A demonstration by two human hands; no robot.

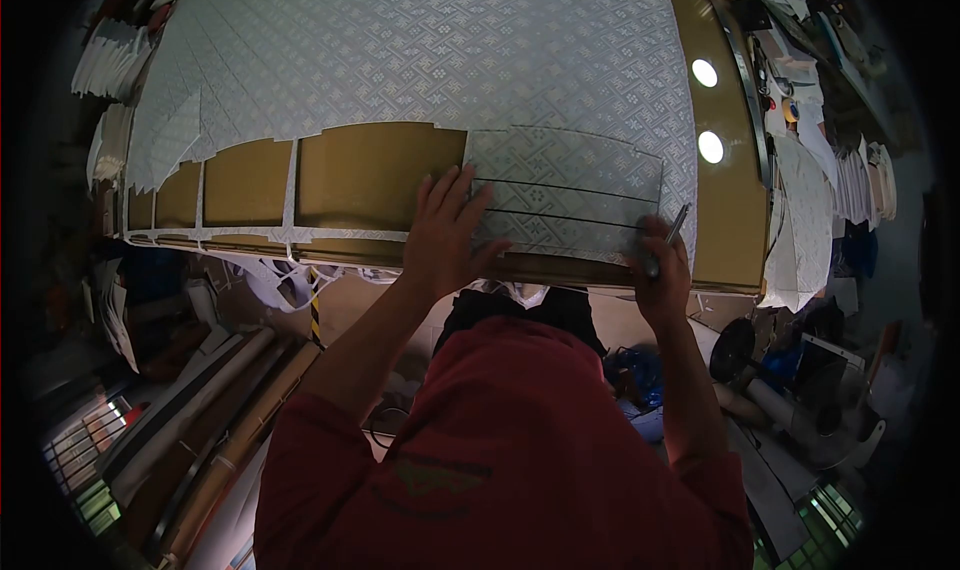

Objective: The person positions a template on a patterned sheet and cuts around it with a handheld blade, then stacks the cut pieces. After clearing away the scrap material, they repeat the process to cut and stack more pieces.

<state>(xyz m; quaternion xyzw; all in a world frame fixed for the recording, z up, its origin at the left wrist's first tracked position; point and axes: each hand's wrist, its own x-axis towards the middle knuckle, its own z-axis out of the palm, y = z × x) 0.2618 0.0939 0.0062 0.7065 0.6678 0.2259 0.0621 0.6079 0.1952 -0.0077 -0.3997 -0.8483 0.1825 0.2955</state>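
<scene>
My left hand lies on the front of the work table, fingers stretched out and spread, fingertips at the left edge of a clear template. The template has dark parallel lines and rests over the pale patterned fabric, whose print shows through. At its lower right corner, my right hand is closed around a slim, pen-like metallic tool that points up and away. The tool's lower end is hidden by the fingers. Left of my left hand, pieces are cut out of the fabric, leaving narrow strips.
Brown table surface shows along the right edge and through the cut-outs. Folded pale fabric pieces hang at the right, and stacked sheets stand at the left. Long rolls lie below on the left; a black fan is below right.
</scene>
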